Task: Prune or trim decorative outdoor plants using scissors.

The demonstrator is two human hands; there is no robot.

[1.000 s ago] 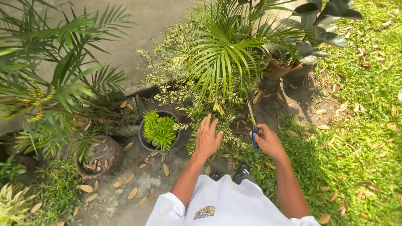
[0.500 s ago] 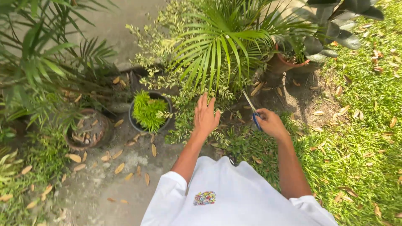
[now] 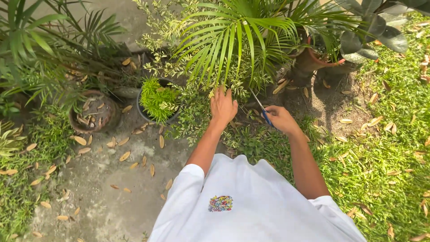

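Scissors with blue handles sit gripped in the right hand, blades poking up into the base of the palm plant. Compared with a second ago, the left hand has pushed further in, fingers spread and pressed flat against the lower fronds beside the small fern pot. Looks like it's parting the leaves.
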